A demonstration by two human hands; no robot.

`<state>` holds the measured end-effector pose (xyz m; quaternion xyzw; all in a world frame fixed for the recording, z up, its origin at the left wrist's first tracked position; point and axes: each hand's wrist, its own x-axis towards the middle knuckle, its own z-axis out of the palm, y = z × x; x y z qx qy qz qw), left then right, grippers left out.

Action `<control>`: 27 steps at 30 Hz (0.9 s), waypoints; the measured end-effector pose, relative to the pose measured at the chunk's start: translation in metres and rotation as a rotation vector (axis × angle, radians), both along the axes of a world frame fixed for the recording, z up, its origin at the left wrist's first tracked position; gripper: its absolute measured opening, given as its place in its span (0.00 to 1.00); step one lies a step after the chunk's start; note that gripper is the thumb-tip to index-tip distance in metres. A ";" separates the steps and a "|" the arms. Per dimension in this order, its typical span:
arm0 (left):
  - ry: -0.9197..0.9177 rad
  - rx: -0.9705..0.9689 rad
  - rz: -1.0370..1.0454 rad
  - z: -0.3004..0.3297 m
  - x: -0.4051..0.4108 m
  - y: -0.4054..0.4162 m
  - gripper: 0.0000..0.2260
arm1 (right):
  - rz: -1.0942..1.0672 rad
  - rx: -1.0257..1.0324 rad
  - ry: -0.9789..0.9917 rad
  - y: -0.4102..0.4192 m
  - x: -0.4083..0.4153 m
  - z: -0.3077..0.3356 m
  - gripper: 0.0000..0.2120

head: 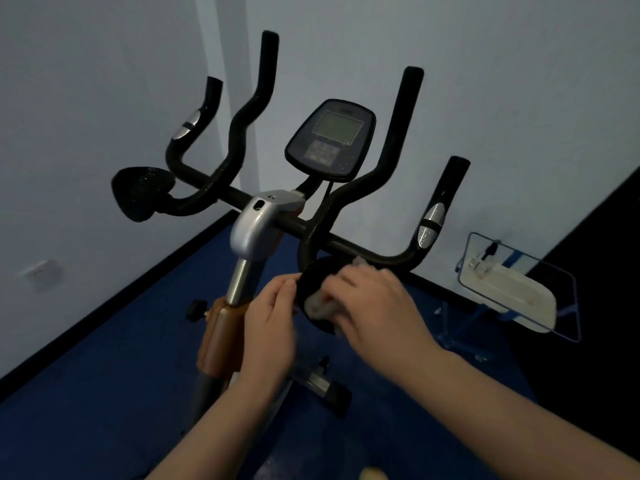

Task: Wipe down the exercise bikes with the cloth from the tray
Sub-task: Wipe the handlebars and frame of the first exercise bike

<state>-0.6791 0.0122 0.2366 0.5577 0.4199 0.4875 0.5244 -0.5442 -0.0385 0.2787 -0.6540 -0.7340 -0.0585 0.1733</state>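
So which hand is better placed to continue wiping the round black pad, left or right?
Probably the right hand: it already presses the cloth against the pad. The left hand only holds the pad's edge, steadying it.

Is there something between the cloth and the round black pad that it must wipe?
Nothing visible. The right hand presses the cloth straight onto the round black pad, and the left hand holds the pad's left edge, beside the cloth.
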 end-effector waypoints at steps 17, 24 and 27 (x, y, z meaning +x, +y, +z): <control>-0.011 0.095 0.069 0.011 0.018 0.005 0.12 | -0.127 -0.081 0.262 0.039 0.002 0.005 0.09; 0.183 0.140 0.114 0.005 0.038 0.015 0.06 | -0.297 -0.015 0.363 0.004 0.010 -0.024 0.06; 0.285 0.233 0.183 0.005 0.049 0.019 0.07 | -0.285 -0.095 0.407 0.030 0.005 -0.012 0.06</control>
